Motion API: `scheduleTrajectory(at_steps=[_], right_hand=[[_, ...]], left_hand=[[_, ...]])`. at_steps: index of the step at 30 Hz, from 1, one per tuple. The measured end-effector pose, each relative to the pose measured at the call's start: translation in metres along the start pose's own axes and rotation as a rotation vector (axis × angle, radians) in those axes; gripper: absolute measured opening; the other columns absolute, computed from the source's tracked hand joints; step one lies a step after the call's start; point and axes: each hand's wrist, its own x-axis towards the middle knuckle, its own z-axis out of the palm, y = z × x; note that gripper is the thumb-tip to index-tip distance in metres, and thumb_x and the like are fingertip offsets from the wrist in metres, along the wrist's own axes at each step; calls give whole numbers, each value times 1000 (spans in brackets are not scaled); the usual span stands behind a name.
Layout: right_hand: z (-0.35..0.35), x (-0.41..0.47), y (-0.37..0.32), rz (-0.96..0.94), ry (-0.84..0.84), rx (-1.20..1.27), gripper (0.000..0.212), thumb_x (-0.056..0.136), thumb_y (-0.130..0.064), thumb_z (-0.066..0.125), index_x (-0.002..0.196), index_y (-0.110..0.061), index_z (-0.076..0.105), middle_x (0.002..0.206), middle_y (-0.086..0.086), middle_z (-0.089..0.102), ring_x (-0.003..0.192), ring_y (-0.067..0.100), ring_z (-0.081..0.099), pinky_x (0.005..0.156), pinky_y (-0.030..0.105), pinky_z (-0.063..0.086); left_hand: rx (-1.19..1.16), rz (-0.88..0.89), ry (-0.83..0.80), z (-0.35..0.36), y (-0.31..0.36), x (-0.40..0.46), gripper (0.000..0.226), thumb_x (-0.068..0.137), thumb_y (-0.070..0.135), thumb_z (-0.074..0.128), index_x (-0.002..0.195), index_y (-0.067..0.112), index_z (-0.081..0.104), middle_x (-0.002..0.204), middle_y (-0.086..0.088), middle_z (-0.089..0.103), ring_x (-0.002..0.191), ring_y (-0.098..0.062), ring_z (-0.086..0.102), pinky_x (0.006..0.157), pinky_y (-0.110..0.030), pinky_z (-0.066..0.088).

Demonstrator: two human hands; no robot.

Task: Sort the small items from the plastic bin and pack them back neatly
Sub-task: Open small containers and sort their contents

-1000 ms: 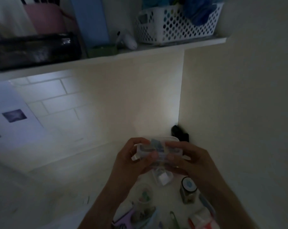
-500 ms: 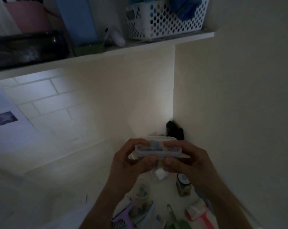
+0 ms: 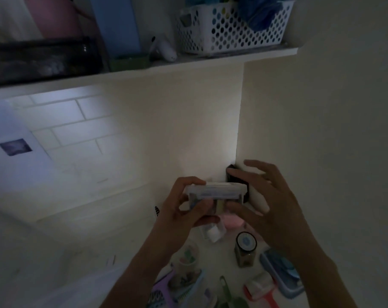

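In the dim head view my left hand (image 3: 182, 207) grips a small clear plastic box with a lid (image 3: 215, 193), held level above a white surface. My right hand (image 3: 268, 203) is just to the right of the box. Its fingers are spread and lifted off the box, and its thumb lies by the box's lower right corner. Below my hands lie sorted small items: a clear tub with something white inside (image 3: 213, 233), a pink piece (image 3: 232, 221), a jar with a dark lid and blue label (image 3: 245, 247) and a clear cup of coloured bits (image 3: 188, 256).
A purple basket (image 3: 164, 292), a blue case (image 3: 282, 274), a red-handled roller (image 3: 259, 287) and a green tool (image 3: 228, 294) lie near the front. A black object (image 3: 235, 176) sits in the wall corner. A shelf overhead carries a white perforated basket (image 3: 228, 27).
My right hand has let go of the clear box and opened, fingers spreading out to the right. My left hand keeps holding the box.
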Motion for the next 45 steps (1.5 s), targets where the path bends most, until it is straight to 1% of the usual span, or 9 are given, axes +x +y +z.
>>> scheduleTrajectory(at_steps=[5, 13, 18, 24, 30, 33, 36, 41, 45], right_hand=[[3, 13, -1, -216, 103, 6, 26, 84, -28, 69, 105, -15, 75, 106, -1, 67, 98, 18, 61, 89, 16, 46], [1, 14, -2, -178, 99, 237, 17, 83, -25, 73, 96, -14, 75, 101, -3, 67, 99, 16, 63, 84, 28, 52], [2, 8, -2, -106, 54, 232, 35, 78, -14, 82, 111, -17, 71, 100, -4, 66, 96, 16, 64, 83, 30, 52], [9, 1, 1, -142, 94, 176, 27, 77, -16, 81, 103, -14, 75, 100, -2, 66, 94, 11, 65, 85, 18, 50], [16, -5, 13, -134, -21, 178, 25, 75, -27, 82, 97, -18, 74, 101, -3, 63, 98, 11, 59, 86, 23, 49], [13, -13, 28, -1, -246, 262, 43, 70, -37, 86, 105, -23, 65, 123, -4, 52, 125, 8, 48, 101, 22, 43], [18, -31, 36, 267, -490, 488, 55, 66, -34, 89, 111, -23, 59, 120, -14, 57, 116, 3, 58, 90, 31, 56], [72, -94, 54, 465, -428, 308, 55, 59, -54, 85, 101, -33, 55, 98, -17, 62, 88, -6, 63, 66, 18, 54], [125, -149, 74, 656, -374, 114, 65, 61, -60, 82, 108, -27, 51, 101, -16, 50, 78, -5, 55, 60, 8, 47]], left_hand=[[-38, -1, 85, 7, 10, 0, 25, 88, 1, 67, 110, 3, 57, 101, -23, 68, 85, -32, 73, 74, -45, 62], [-152, -94, 59, 4, 10, -2, 40, 70, 7, 82, 104, 15, 64, 110, -19, 68, 88, -32, 72, 77, -39, 59], [-101, -51, 96, 7, 7, -5, 27, 80, 7, 75, 104, 9, 62, 100, -7, 72, 79, -33, 72, 76, -41, 60], [-40, 33, 90, 4, -1, -5, 24, 83, 1, 73, 103, 3, 60, 102, -16, 70, 78, -37, 73, 74, -45, 61], [72, 111, 48, -6, -21, -4, 30, 78, -1, 77, 101, 1, 59, 106, -20, 65, 90, -40, 70, 75, -49, 61], [161, 93, -66, -17, -40, -7, 33, 78, -2, 79, 103, 8, 60, 113, -20, 60, 97, -34, 68, 77, -46, 60], [147, 1, -153, -22, -67, -16, 36, 78, -5, 77, 104, 13, 61, 114, -14, 60, 98, -25, 68, 78, -35, 59], [208, -239, -224, -25, -138, -41, 56, 87, 1, 72, 135, 21, 52, 135, 2, 53, 111, -22, 66, 86, -32, 57], [349, -524, 73, -25, -207, -58, 72, 81, 22, 81, 143, 25, 44, 139, -5, 53, 120, -24, 60, 96, -44, 54]])
